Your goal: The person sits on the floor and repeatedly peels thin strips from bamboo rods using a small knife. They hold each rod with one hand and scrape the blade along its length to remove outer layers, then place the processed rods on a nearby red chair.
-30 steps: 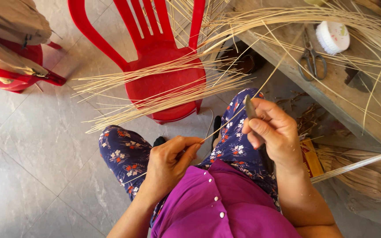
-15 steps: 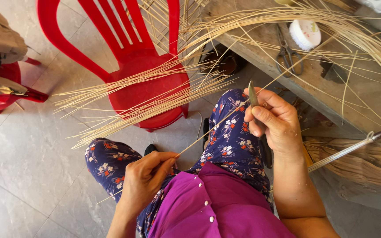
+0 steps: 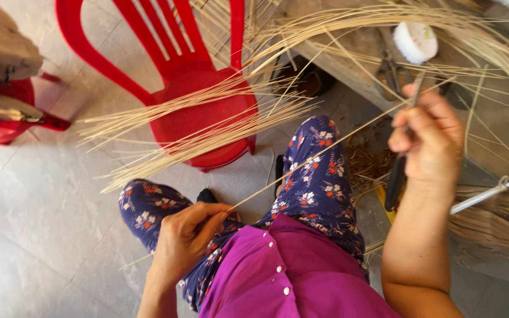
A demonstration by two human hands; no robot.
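I sit in a purple shirt and flowered trousers. My left hand [image 3: 187,238] pinches the near end of a thin bamboo strip [image 3: 319,153] above my left knee. The strip runs up and to the right to my right hand [image 3: 428,141], which is raised and closed on a knife with a dark handle [image 3: 395,182], its blade against the strip. A bundle of similar pale strips [image 3: 207,123] lies across the seat of a red plastic chair [image 3: 201,112] in front of me.
A low wooden bench [image 3: 349,59] at the upper right carries long curved strips, a white roll [image 3: 416,41] and metal pliers [image 3: 390,70]. A metal rod [image 3: 490,191] pokes in from the right. A second red chair with bags [image 3: 1,88] stands left on the tiled floor.
My right hand has risen and moved right along the strip with the knife. My left hand has stayed at the strip's near end above the knee.
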